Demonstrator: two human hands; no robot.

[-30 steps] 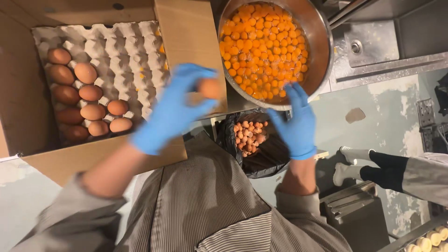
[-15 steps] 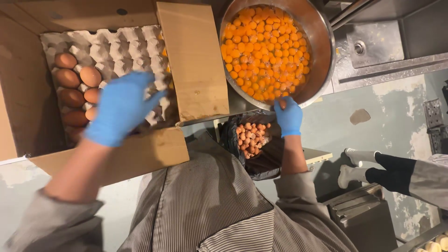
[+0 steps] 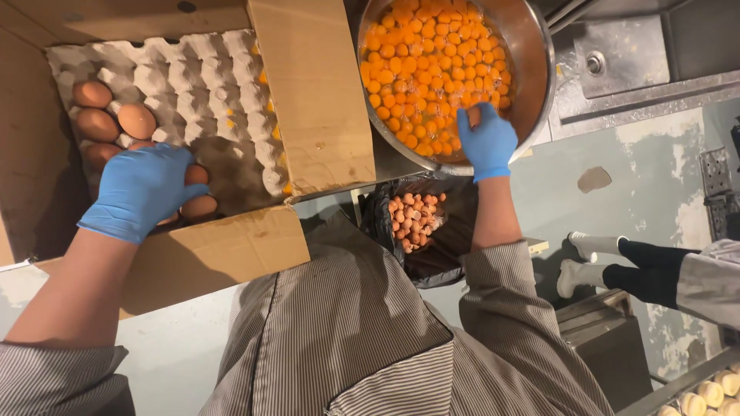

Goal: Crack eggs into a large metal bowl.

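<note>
Blue-gloved left hand [image 3: 141, 190] spread over brown eggs [image 3: 116, 123] in grey pulp tray [image 3: 208, 85], blue-gloved right hand [image 3: 486, 142] curled on rim of steel bowl [image 3: 534, 69] of orange yolks [image 3: 432, 62], grip contents unclear.

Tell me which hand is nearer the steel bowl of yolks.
Right. The right hand rests at the steel bowl rim, over the yolks. The left hand is across in the cardboard box, on the brown eggs.

Gloved left hand [image 3: 142, 189] on brown eggs [image 3: 196, 206]
</note>
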